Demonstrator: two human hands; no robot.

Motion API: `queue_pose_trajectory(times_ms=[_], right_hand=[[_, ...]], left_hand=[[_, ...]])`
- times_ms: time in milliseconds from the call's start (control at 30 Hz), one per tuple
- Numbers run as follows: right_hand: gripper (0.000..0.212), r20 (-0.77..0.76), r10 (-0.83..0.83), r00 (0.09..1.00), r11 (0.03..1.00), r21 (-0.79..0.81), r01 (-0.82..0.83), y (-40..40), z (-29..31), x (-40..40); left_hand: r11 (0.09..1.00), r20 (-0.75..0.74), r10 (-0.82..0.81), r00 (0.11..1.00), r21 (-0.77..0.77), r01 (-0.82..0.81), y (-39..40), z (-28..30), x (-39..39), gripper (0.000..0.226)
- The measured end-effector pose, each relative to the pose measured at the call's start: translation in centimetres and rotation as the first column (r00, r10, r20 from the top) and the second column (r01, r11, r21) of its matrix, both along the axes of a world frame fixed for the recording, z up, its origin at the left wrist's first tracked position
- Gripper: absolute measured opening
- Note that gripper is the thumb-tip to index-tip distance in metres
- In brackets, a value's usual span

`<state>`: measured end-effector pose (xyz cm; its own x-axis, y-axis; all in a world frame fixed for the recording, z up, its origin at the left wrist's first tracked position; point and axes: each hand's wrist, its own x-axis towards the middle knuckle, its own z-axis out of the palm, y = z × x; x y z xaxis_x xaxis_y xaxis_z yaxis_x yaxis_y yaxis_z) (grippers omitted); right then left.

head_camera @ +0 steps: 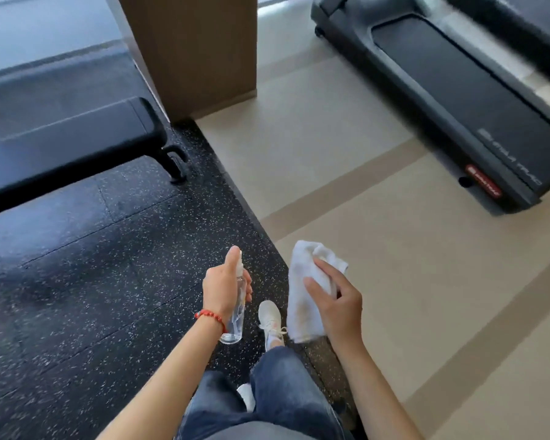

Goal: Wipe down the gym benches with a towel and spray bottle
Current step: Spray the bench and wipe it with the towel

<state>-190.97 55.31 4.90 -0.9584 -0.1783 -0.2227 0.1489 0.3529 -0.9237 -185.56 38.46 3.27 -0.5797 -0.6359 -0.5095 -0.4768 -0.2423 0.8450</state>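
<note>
A black padded gym bench [64, 131] stands at the upper left on speckled black rubber flooring. My left hand [222, 285] grips a clear plastic spray bottle [235, 315] upright, with a finger on its white nozzle, well to the right of and below the bench's end. My right hand [334, 300] holds a crumpled white towel [302, 300] that hangs down in front of my legs. Both hands are in the air above the floor, apart from the bench.
A brown wooden pillar [197, 52] rises just right of the bench. A dark treadmill [451, 90] lies at the upper right on beige floor [362, 192]. My white shoe [268, 319] and jeans are at the bottom centre.
</note>
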Motion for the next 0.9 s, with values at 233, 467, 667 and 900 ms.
queue_pose_trajectory(times_ms=[233,467,667,900], right_hand=[[0.033,-0.011,0.293,0.956,0.956,0.006,-0.293,-8.6,0.8,-9.2],[0.032,0.003,0.458,0.889,0.889,0.028,-0.457,-18.7,1.0,-15.1],[0.037,0.009,0.536,0.844,0.844,0.005,-0.536,-29.3,-0.2,-17.7],[0.037,0.022,0.503,0.864,0.864,-0.036,-0.502,-42.8,-0.6,-20.0]], left_hand=[[0.967,-0.009,0.253,0.967,-0.028,-0.253,-7.5,0.5,-4.6,0.064],[0.884,-0.019,0.467,0.884,-0.019,-0.468,-16.0,0.9,-7.4,0.063],[0.844,-0.027,0.536,0.844,-0.009,-0.536,-25.7,-0.3,-9.0,0.064],[0.849,-0.011,0.528,0.849,-0.015,-0.528,-39.2,-0.6,-11.2,0.064]])
